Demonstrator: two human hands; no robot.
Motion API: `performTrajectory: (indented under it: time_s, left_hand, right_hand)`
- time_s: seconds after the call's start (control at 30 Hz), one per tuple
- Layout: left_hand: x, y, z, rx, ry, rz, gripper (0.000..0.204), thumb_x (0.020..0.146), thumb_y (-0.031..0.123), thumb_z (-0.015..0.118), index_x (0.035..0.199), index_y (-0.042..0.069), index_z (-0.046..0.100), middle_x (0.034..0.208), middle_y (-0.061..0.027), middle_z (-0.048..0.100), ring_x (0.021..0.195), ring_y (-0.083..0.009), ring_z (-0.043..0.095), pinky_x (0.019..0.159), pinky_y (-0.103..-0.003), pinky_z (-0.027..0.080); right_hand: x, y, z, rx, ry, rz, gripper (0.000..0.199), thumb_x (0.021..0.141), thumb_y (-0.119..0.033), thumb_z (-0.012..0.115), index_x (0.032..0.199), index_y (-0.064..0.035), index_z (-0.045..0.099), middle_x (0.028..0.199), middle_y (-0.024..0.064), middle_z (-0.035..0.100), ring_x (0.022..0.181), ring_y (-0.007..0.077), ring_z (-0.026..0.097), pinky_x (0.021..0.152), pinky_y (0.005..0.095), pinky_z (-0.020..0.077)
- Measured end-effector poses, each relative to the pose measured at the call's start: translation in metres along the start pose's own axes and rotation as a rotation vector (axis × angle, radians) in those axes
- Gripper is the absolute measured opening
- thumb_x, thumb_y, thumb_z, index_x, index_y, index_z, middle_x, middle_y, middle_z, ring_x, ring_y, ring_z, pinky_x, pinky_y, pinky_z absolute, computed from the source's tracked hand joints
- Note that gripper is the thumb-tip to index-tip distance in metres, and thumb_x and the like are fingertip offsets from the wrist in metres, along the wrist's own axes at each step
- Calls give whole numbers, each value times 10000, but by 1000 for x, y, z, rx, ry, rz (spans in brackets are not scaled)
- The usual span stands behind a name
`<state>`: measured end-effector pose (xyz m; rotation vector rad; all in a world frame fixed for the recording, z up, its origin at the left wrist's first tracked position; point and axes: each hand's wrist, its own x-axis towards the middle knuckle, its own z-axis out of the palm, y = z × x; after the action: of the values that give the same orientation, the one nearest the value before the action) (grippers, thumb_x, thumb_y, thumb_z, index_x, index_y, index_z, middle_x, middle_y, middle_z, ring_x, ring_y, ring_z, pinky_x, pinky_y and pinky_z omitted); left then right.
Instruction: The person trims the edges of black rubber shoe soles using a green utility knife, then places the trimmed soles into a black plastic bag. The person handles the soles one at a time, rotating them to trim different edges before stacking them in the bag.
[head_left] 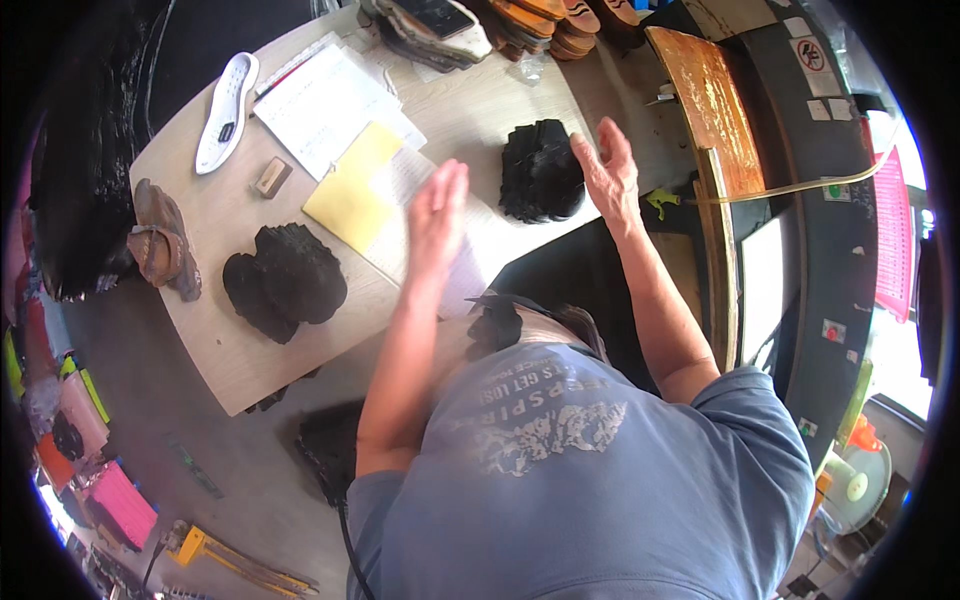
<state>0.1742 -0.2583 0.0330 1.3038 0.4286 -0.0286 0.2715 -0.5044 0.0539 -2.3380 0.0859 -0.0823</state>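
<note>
My left hand (438, 215) is raised above the papers in the middle of the table, fingers stretched out and held side by side, nothing in it. Beside the right edge of a black stack of thin pieces (535, 170), my right hand (610, 175) stands with thumb and fingers apart, also holding nothing; whether it touches the stack I cannot tell. A second pile of black pieces (285, 280) lies on the left part of the table. Under the left hand are a yellow sheet (350, 195) and white written pages. A dark flat piece (497, 325) rests at my lap.
The pale wooden table (230, 355) also bears a white shoe sole (226, 112), a small brown block (271, 178), brown curved pieces (163, 240) and a notebook (330, 110). Stacked soles (525, 25) stand at the far edge. To the right are a wooden board (705, 110) and a hose (790, 190).
</note>
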Motion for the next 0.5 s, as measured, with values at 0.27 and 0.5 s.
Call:
performTrajectory:
  time_s: [0.27, 0.5]
  left_hand:
    - [16, -75, 120, 373, 89, 9, 803, 1043, 540, 514, 1502, -110, 405, 1483, -351, 493, 1399, -448, 489, 1155, -449, 409]
    - [14, -75, 133, 191, 138, 5, 656, 1070, 402, 528, 1515, -67, 418, 1358, -240, 628, 1240, -298, 623, 1039, -376, 487]
  right_hand:
    - [-6, 60, 7, 421, -415, 105, 573, 950, -408, 740, 1262, 67, 661, 1071, 121, 736, 956, 159, 665, 877, 292, 530]
    - [1, 56, -2, 526, -466, 188, 691, 829, -392, 825, 1309, 70, 638, 1121, 178, 728, 1016, 228, 697, 912, 340, 550]
